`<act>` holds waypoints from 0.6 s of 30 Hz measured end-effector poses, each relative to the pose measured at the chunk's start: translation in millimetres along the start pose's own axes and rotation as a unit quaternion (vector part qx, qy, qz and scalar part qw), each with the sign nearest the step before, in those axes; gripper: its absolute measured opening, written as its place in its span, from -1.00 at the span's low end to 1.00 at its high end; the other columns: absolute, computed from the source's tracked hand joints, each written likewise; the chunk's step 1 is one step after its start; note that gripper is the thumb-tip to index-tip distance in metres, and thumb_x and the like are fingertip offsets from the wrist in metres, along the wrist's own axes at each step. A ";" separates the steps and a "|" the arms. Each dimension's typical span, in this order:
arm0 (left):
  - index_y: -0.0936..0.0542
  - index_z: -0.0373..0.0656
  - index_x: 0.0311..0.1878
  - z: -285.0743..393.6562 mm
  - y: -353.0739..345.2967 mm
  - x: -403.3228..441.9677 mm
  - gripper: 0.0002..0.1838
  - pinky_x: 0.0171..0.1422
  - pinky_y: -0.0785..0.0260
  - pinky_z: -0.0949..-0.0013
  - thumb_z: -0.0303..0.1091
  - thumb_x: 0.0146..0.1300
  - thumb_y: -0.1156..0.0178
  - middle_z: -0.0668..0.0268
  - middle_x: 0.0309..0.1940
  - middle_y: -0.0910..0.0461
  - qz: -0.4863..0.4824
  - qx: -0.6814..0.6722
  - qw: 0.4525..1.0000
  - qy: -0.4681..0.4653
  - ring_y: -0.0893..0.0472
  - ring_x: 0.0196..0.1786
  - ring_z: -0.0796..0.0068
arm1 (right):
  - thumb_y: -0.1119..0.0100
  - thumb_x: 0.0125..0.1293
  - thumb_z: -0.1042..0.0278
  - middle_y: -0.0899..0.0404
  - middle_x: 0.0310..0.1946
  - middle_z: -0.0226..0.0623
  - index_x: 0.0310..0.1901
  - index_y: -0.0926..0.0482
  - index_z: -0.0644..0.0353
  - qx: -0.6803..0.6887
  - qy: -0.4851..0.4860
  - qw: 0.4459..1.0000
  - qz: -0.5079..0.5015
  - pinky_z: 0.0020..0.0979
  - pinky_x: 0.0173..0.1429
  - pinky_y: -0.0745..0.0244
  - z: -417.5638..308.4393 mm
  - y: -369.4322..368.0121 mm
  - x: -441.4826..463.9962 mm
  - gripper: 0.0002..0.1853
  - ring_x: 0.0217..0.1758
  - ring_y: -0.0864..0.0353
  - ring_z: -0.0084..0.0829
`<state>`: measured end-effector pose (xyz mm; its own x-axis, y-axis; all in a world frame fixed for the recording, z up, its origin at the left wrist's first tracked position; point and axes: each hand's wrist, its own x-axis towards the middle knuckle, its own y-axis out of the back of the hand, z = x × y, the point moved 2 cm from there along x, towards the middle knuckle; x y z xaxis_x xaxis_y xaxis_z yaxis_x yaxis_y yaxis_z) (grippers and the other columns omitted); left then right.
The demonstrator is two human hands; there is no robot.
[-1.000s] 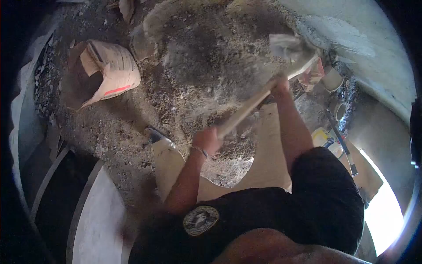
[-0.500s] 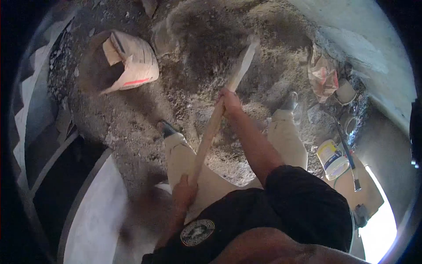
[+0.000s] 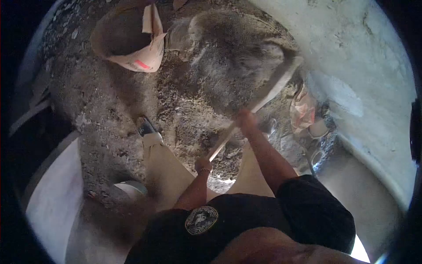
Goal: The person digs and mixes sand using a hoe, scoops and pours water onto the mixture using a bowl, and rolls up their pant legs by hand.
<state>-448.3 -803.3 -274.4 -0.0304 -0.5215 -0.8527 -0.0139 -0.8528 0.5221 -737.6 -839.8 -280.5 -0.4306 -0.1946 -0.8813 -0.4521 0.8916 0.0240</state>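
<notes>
A long pale wooden handle (image 3: 274, 88) slants from near my waist up to the right; it belongs to a digging tool whose head is blurred at the far end, so I cannot tell its kind. My left hand (image 3: 203, 165) is closed around the near end of the handle. Farther up, my right hand (image 3: 246, 119) wraps the shaft at about its middle. Beneath the tool's far end is a heap of loose grey-brown powdery material (image 3: 224, 83), partly smeared by motion.
An opened paper sack (image 3: 140, 60) stands at the upper left. By the pale wall (image 3: 351, 66) on the right lie a crumpled paper bag (image 3: 302, 112) and a small round container (image 3: 318, 128). My shoe (image 3: 147, 126) rests on the rubble-strewn ground. A curved white surface (image 3: 55, 176) edges the left.
The handle's far end has swung right, toward the wall. Both hands have moved right with it, the left also rising. The camera view has shifted, and the sack appears higher.
</notes>
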 end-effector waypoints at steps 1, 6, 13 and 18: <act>-0.60 -0.19 -0.15 11.5 12.8 4.4 -0.69 -0.01 -0.44 0.14 -0.25 0.05 -0.14 0.02 -0.25 -0.59 -0.049 0.008 0.997 -0.057 -0.60 -0.14 0.15 | -0.01 0.18 0.18 -0.43 -0.57 -0.31 -0.47 -0.47 0.16 -0.022 0.024 0.999 0.009 -0.39 -0.49 -0.32 -38.5 -13.2 -35.2 -0.76 -0.56 -0.39 -0.46; -0.60 -0.26 -0.24 46.7 72.3 7.2 -0.65 -0.09 -0.44 0.09 -0.16 0.03 -0.17 -0.01 -0.34 -0.58 -0.104 0.038 0.941 -0.319 -0.60 -0.24 0.06 | -0.03 0.14 0.25 -0.40 -0.67 -0.31 -0.51 -0.46 0.20 -0.106 0.119 0.987 0.005 -0.42 -0.56 -0.30 -159.0 -86.1 -108.1 -0.79 -0.64 -0.38 -0.46; -0.56 -0.34 -0.27 -0.5 76.5 -13.7 -0.50 -0.10 -0.41 0.09 0.01 0.02 -0.14 -0.07 -0.30 -0.53 -0.029 -0.193 0.923 -0.331 -0.55 -0.23 -0.02 | 0.01 0.15 0.25 -0.42 -0.67 -0.26 -0.54 -0.45 0.25 -0.279 0.300 0.870 -0.274 -0.35 -0.53 -0.35 -157.1 -252.5 -107.3 -0.75 -0.65 -0.42 -0.42; -0.55 -0.36 -0.22 -62.2 163.2 8.8 -0.51 -0.08 -0.43 0.13 -0.06 -0.01 -0.19 -0.04 -0.36 -0.54 -0.020 -0.273 0.950 -0.148 -0.56 -0.23 -0.02 | -0.03 0.17 0.28 -0.38 -0.65 -0.31 -0.45 -0.39 0.24 -0.263 0.222 0.904 -0.253 -0.34 -0.52 -0.33 -102.1 -372.0 -132.6 -0.81 -0.63 -0.40 -0.43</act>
<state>-388.7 -948.8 -197.8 -0.3219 -0.5259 -0.7872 0.4977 -0.8014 0.3319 -592.1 -1187.4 -124.4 -0.2826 -0.7723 -0.5689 -0.9378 0.3470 -0.0053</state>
